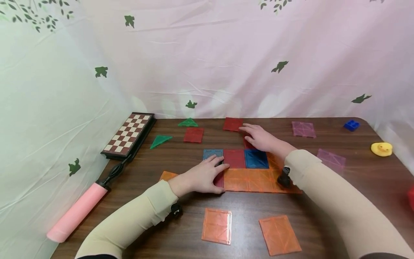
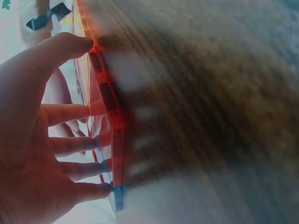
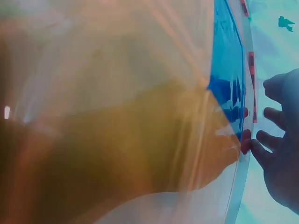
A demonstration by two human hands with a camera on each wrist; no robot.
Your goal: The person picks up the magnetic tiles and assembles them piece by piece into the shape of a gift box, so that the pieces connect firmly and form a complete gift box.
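Translucent square tiles lie side by side in the middle of the table. My left hand [image 1: 202, 175] rests with spread fingers over the left side of this group, across a red tile [image 1: 220, 180] and a blue tile [image 1: 212, 153]. In the left wrist view its thumb and fingertips lie along the tiles' edges. Beside them are a middle red tile [image 1: 234, 159], a darker blue tile [image 1: 256, 159] and a row of orange tiles [image 1: 250, 180]. Behind the darker blue tile, my right hand [image 1: 262, 138] hovers low over a partly covered red tile [image 1: 248, 145], its fingertips beside a back red tile [image 1: 232, 124].
Loose orange tiles [image 1: 217, 226] lie in front, purple tiles [image 1: 303, 129] at right, green triangles [image 1: 161, 141] and another red tile [image 1: 193, 135] at back left. A chessboard [image 1: 127, 136] and pink pump [image 1: 77, 212] line the left edge; a blue block [image 1: 351, 125] and yellow duck [image 1: 381, 149] sit far right.
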